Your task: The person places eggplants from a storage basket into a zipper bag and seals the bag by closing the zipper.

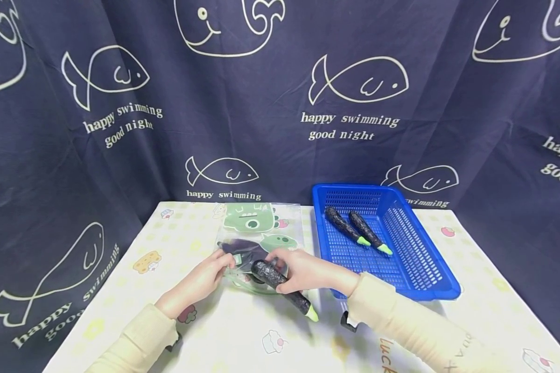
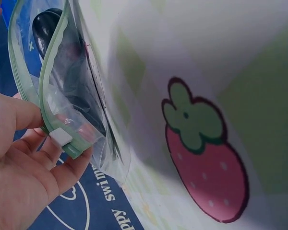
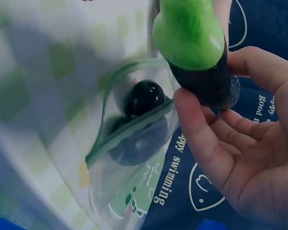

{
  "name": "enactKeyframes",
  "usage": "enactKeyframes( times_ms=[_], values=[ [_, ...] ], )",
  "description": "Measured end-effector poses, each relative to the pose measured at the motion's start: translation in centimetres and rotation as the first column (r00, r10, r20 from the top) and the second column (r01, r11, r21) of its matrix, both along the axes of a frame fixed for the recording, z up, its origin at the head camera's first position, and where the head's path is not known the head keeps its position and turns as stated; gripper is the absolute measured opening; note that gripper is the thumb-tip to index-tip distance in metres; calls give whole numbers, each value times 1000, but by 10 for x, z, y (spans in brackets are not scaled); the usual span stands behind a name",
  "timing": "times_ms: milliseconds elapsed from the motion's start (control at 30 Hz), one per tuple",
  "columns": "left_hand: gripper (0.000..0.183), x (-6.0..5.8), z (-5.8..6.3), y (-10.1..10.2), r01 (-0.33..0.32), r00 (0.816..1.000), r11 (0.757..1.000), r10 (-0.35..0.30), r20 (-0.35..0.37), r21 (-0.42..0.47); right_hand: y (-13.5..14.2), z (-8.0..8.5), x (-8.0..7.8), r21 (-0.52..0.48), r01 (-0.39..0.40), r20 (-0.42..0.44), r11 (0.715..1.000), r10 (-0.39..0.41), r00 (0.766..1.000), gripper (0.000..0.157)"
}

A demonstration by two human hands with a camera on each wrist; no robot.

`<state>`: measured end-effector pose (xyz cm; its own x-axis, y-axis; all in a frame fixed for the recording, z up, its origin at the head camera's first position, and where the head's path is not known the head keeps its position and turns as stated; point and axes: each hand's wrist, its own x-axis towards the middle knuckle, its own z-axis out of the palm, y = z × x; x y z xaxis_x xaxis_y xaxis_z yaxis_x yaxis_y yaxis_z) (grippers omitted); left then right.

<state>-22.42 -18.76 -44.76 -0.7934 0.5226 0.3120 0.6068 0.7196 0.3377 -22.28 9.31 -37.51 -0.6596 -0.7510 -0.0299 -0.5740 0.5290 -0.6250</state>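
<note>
My left hand [image 1: 207, 274] pinches the near left corner of a clear zip bag [image 1: 248, 216] with green cartoon prints, by its white slider [image 2: 61, 136]. Inside the bag lie dark, glossy eggplants [image 3: 146, 97]; in the left wrist view they show through the plastic. My right hand [image 1: 303, 270] grips another black eggplant [image 1: 269, 274] with a bright green stem end [image 3: 189, 33]. Its rounded end overlaps the bag's mouth in the head view, and its stem points toward the near right. From the right wrist, the bag's green-edged mouth [image 3: 127, 129] gapes apart.
To the right stands a blue plastic basket [image 1: 318, 228] with two more green-stemmed eggplants [image 1: 366, 228] in it. A patterned cloth [image 1: 224, 339] covers the table, and a navy curtain [image 1: 270, 140] hangs right behind its back edge.
</note>
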Motion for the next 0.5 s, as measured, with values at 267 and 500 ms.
enactKeyframes(
  times_ms=[267,500],
  values=[
    [26,0,1,1,-10,1000,1000,10,-18,7,-7,-8,3,20,13,-40,1000,-13,999,55],
    [28,0,0,2,-28,999,999,29,-39,19,-11,-14,6,33,12,-88,999,-9,996,53]
  ],
)
